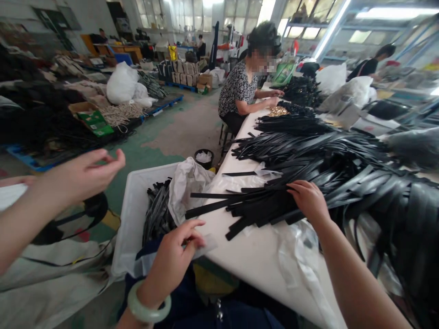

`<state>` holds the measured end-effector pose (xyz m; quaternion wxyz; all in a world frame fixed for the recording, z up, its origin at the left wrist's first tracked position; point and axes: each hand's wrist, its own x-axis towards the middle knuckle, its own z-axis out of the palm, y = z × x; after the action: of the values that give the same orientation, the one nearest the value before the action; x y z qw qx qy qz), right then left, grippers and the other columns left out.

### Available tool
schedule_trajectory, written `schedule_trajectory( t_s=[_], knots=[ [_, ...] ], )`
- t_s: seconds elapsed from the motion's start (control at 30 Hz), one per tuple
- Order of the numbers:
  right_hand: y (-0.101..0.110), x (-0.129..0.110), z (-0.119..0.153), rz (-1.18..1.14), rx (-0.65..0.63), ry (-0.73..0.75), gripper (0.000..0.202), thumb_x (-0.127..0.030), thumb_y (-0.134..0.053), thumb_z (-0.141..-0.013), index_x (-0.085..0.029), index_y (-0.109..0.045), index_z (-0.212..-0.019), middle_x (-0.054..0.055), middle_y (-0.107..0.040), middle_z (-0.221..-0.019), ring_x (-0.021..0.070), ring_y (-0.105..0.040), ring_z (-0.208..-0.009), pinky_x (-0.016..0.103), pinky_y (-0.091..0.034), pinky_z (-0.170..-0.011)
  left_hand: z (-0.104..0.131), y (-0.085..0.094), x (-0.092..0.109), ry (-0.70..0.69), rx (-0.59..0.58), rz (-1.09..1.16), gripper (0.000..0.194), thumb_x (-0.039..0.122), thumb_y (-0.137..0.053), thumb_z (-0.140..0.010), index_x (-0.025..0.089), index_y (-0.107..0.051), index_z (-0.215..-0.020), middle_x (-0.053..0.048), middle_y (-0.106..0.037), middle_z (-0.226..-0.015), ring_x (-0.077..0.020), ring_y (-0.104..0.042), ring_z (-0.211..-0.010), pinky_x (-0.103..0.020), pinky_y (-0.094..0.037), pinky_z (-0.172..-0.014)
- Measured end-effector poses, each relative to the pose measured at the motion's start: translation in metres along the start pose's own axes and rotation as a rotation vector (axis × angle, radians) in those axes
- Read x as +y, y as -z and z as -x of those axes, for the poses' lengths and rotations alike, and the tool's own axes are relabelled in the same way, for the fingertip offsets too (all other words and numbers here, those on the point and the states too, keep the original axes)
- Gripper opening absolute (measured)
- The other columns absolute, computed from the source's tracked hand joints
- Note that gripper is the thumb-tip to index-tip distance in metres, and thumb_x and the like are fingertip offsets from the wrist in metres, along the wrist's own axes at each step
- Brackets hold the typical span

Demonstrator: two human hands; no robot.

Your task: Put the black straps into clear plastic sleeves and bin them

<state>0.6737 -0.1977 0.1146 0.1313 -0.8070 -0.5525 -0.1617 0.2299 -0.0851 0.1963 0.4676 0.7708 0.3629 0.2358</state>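
Note:
My left hand [176, 253], with a pale green bangle on its wrist, is closed in a pinch at the table's near edge. A small piece of clear plastic [208, 245] sticks out from its fingertips. Farther right, my right hand [310, 201] reaches over a pile of black straps [267, 205], its fingers closed on one strap. The strap ends fan out toward the left across the white table [222, 249]. Larger bundles of black straps [318, 151] lie behind and to the right, some hanging over the side.
A white bin [132, 205] holds black strips and a white sack [188, 183]. Another person's hand [92, 171] reaches in from the left. A seated co-worker [240, 87] handles parts at the table's far end. Clear plastic wrap [298, 251] lies under the straps; a black bucket [205, 157] stands on the floor.

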Motion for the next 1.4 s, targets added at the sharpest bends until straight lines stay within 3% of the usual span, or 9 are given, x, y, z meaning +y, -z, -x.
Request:
schedule_trajectory(
  t_s=[0.1, 0.2, 0.23, 0.37, 0.47, 0.9, 1.2, 1.4],
  knots=[
    [0.002, -0.010, -0.005, 0.025, 0.072, -0.060, 0.029, -0.026, -0.041, -0.090, -0.016, -0.068, -0.094, 0.012, -0.069, -0.096, 0.0253, -0.061, -0.091, 0.042, -0.040, -0.094, -0.001, -0.001, 0.002, -0.023, -0.007, 0.010, 0.028, 0.020, -0.054, -0.083, 0.021, -0.062, -0.110, 0.001, -0.072, -0.075, -0.0143, -0.067, -0.072, -0.025, -0.051, -0.078],
    [0.028, -0.051, -0.004, 0.011, 0.157, -0.105, 0.028, -0.024, -0.038, -0.091, -0.014, -0.064, -0.094, 0.014, -0.068, -0.087, 0.0256, -0.062, -0.082, 0.037, -0.046, -0.078, -0.003, 0.001, 0.004, -0.037, -0.011, 0.015, 0.028, 0.018, -0.054, -0.084, 0.020, -0.062, -0.110, 0.001, -0.071, -0.075, -0.0143, -0.067, -0.073, -0.025, -0.050, -0.079],
    [0.042, -0.072, -0.001, -0.021, 0.163, -0.068, 0.026, -0.025, -0.039, -0.091, -0.015, -0.063, -0.093, 0.013, -0.068, -0.085, 0.0247, -0.062, -0.078, 0.035, -0.046, -0.073, -0.003, 0.001, 0.005, -0.038, -0.013, 0.012, 0.028, 0.018, -0.055, -0.084, 0.020, -0.062, -0.110, 0.001, -0.071, -0.075, -0.0144, -0.066, -0.073, -0.025, -0.050, -0.080],
    [0.098, -0.165, 0.019, -0.299, 0.023, 0.377, 0.019, -0.023, -0.044, -0.095, -0.018, -0.060, -0.085, 0.006, -0.065, -0.079, 0.0185, -0.059, -0.074, 0.030, -0.044, -0.075, -0.006, 0.004, 0.008, -0.032, -0.008, -0.018, 0.026, 0.019, -0.056, -0.085, 0.019, -0.061, -0.110, 0.000, -0.071, -0.077, -0.0148, -0.066, -0.075, -0.026, -0.050, -0.081],
    [0.117, -0.206, 0.028, -0.410, -0.004, 0.464, 0.017, -0.017, -0.043, -0.096, -0.017, -0.059, -0.088, 0.005, -0.064, -0.077, 0.0175, -0.057, -0.074, 0.031, -0.041, -0.078, -0.007, 0.006, 0.010, -0.040, 0.008, -0.041, 0.025, 0.020, -0.057, -0.086, 0.019, -0.061, -0.111, 0.001, -0.071, -0.077, -0.0142, -0.066, -0.076, -0.025, -0.049, -0.080],
    [0.110, -0.208, 0.029, -0.410, 0.010, 0.462, 0.013, -0.014, -0.045, -0.095, -0.016, -0.057, -0.090, 0.005, -0.061, -0.078, 0.0184, -0.052, -0.076, 0.032, -0.038, -0.079, -0.004, 0.004, 0.006, -0.082, 0.040, -0.106, 0.025, 0.017, -0.060, -0.086, 0.020, -0.060, -0.111, 0.003, -0.071, -0.077, -0.0134, -0.066, -0.076, -0.024, -0.049, -0.080],
    [0.106, -0.212, 0.032, -0.444, -0.138, 0.522, 0.017, -0.015, -0.042, -0.096, -0.017, -0.057, -0.088, 0.003, -0.058, -0.076, 0.0181, -0.047, -0.073, 0.034, -0.036, -0.081, -0.008, -0.003, 0.007, -0.122, 0.004, -0.174, 0.031, 0.007, -0.058, -0.083, 0.020, -0.061, -0.111, 0.002, -0.072, -0.081, -0.0142, -0.067, -0.081, -0.028, -0.050, -0.085],
    [0.101, -0.236, 0.041, -0.409, -0.233, 0.586, 0.020, -0.011, -0.043, -0.093, -0.018, -0.055, -0.079, 0.003, -0.056, -0.072, 0.0188, -0.047, -0.068, 0.034, -0.037, -0.076, -0.006, -0.018, 0.011, -0.203, -0.075, -0.286, 0.032, 0.006, -0.060, -0.082, 0.019, -0.061, -0.110, 0.001, -0.072, -0.085, -0.0165, -0.066, -0.086, -0.030, -0.050, -0.084]
  ],
)
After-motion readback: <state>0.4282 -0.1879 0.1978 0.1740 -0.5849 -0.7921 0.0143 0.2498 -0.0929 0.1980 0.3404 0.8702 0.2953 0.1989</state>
